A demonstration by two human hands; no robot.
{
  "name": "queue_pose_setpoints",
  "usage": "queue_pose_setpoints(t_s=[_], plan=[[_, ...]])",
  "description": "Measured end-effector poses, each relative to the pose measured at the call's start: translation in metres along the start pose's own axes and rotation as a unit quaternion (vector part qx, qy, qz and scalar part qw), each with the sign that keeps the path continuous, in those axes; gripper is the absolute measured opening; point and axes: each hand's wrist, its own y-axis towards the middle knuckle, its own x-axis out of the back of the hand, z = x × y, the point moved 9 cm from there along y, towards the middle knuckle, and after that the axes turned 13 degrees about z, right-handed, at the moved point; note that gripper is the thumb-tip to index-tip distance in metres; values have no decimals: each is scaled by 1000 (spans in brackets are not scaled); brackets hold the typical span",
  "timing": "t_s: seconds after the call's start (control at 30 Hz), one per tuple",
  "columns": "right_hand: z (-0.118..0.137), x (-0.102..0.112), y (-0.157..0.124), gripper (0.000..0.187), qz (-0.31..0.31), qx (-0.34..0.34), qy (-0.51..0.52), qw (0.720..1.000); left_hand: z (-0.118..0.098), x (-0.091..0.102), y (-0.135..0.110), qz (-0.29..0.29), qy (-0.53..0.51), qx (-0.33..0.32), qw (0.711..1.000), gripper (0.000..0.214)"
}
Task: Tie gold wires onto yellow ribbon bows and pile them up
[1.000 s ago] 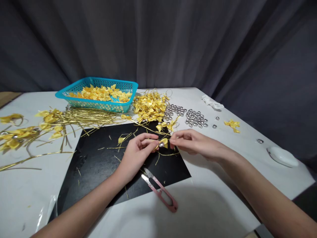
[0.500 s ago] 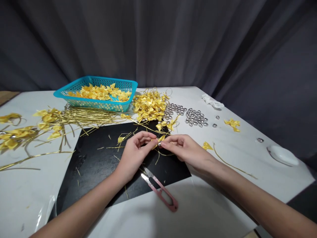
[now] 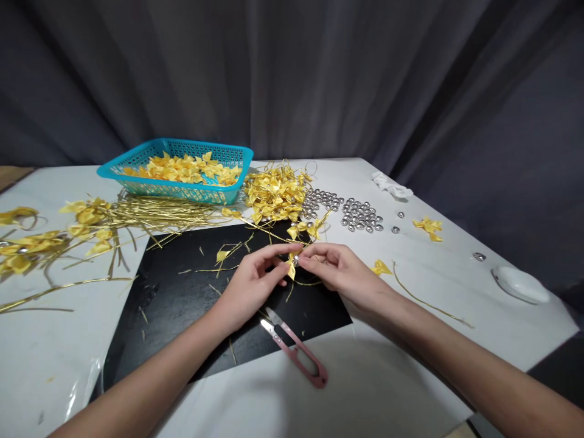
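Above a black mat [image 3: 177,316], my left hand [image 3: 258,277] pinches a yellow ribbon bow [image 3: 291,267] between thumb and fingers. My right hand [image 3: 340,271] meets it from the other side, its thumb and index finger closed at a small silver bead [image 3: 295,261] in the middle of the bow. A thin gold cord trails below the fingertips. Pink thread snips [image 3: 298,356] lie just in front of my hands, blades pointing away. Left of my fingers, a yellow bow scrap [image 3: 222,255] rests on the mat with gold cord pieces.
A blue basket [image 3: 176,193] of yellow bows stands at the back left. Before it lie gold cords [image 3: 159,213]. A heap of finished-looking bows [image 3: 276,194] and silver beads [image 3: 360,214] sit at centre back. A white dish-like object [image 3: 522,285] is far right.
My left fingers have shifted and straightened, with the index finger now over the top of the bow. More of the bow and the silver bead shows between my hands.
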Motion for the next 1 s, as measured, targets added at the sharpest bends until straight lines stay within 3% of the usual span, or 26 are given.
queue_pose_setpoints(t_s=[0.27,0.47,0.7,1.0], plan=[[-15,-11,1,24,63,-55,118,989,4,7,-1,-22,-33,5,999,35],[0,-2,0,20,39,-18,20,999,5,7,-1,-19,-21,10,1000,36],[4,-5,0,29,68,-19,-23,997,5,4,0,-9,-18,11,1000,40],[8,0,-1,14,79,-23,-83,993,7,5,-1,-2,-37,16,999,41]])
